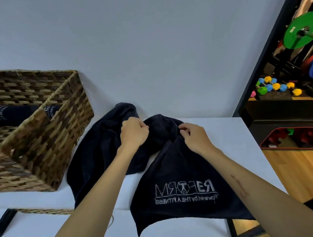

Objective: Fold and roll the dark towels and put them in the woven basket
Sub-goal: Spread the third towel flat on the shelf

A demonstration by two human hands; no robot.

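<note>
woven basket [46,139] holding rolled towels [9,114] (two visible), hands gripping dark towel [175,173]

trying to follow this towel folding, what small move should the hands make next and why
Probably lift and pull apart, to spread the towel flat on the table. The left hand and right hand each pinch its bunched top edge, and it lies crumpled with its logo end hanging over the front edge, so no fold can start.

The basket [39,132] stood on the surface [228,131] at left, rolled towels [9,114] inside; a loose towel [176,182] lay right of it.
</note>
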